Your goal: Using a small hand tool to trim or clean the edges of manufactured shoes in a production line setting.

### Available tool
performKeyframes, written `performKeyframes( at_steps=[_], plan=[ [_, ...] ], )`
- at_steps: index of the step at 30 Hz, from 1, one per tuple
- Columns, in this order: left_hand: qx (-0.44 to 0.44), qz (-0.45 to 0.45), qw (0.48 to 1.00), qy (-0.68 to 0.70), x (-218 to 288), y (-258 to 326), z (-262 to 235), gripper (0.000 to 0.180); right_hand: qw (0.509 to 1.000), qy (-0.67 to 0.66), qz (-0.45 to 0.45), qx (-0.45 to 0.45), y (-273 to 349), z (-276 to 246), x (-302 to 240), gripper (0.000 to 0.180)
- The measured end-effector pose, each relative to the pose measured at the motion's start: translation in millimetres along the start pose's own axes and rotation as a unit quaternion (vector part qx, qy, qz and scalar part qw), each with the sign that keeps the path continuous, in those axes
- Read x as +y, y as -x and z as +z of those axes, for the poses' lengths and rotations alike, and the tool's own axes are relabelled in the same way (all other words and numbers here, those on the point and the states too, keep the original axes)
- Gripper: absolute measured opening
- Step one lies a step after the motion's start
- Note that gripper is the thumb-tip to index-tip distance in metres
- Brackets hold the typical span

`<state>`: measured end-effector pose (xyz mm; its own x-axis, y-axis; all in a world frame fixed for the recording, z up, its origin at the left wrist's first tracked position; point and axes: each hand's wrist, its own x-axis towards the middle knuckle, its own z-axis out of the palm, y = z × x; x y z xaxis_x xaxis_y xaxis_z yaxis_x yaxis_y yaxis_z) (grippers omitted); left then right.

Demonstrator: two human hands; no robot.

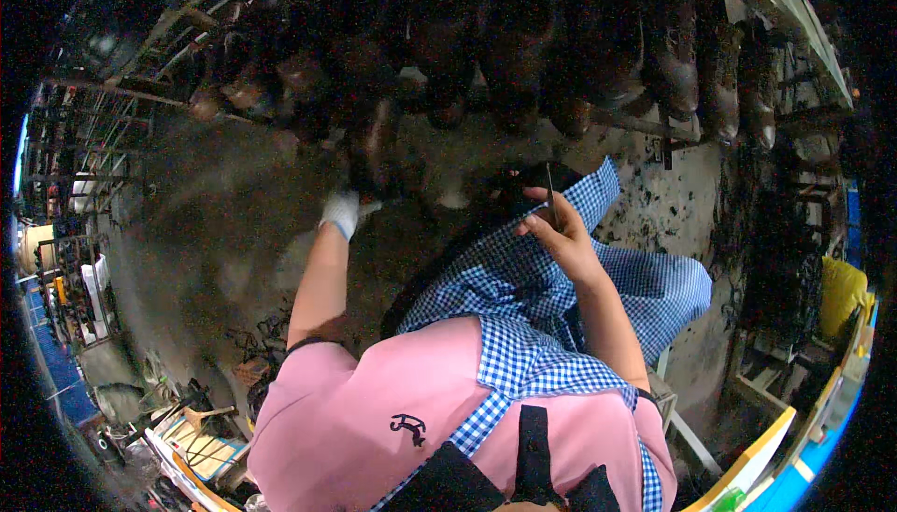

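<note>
My left hand [342, 211], in a white glove, is closed at the lower end of a dark brown shoe [377, 143] that hangs below the others; its fingertips are partly lost in the gloom. Bare and raised over my lap, my right hand [559, 236] pinches a thin, dark, narrow-bladed tool [551, 192] that points up and away from me. The tool's exact kind is too small to tell. A blue and white checked apron [523, 278] covers my lap, with one corner lifted beside my right hand.
Several dark brown shoes or boots [677, 73] line a rack [645, 127] across the far side. Metal racks [70, 157] stand at the left. A yellow bag [843, 297] lies at the right, near a white-edged board [752, 465]. The floor [215, 222] has dark stains.
</note>
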<state>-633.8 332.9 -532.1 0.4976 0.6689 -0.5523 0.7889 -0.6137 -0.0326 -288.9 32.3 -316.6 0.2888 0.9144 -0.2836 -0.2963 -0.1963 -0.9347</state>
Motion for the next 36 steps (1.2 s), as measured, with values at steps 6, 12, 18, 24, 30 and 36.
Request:
performKeyframes(
  at_steps=[6, 12, 18, 24, 30, 36],
  plan=[
    [0.154, 0.044, 0.984, -0.071, 55, -83, -68, 0.051, 0.999, 0.004, 0.013, 0.041, 8, -10, 8, 0.035],
    [0.118, -0.207, 0.899, 0.368, 107, -91, -159, 0.062, 0.998, -0.015, 0.0, 0.055, 13, -18, 21, 0.029],
    [0.178, -0.326, 0.928, -0.02, 5, -129, -126, 0.042, 0.999, -0.003, -0.002, 0.05, 22, -19, 23, 0.029],
    [0.074, -0.056, 0.992, -0.088, 77, -10, -196, 0.051, 0.998, 0.014, 0.028, 0.06, 20, -21, 26, 0.024],
    [0.22, 0.033, 0.876, 0.428, 93, 104, -194, 0.049, 0.994, 0.099, -0.042, 0.011, 7, -5, 21, 0.026],
    [0.257, 0.169, 0.951, 0.042, 145, 162, -207, 0.054, 0.981, 0.166, 0.048, -0.084, 0, 33, -15, 0.049]
  ],
)
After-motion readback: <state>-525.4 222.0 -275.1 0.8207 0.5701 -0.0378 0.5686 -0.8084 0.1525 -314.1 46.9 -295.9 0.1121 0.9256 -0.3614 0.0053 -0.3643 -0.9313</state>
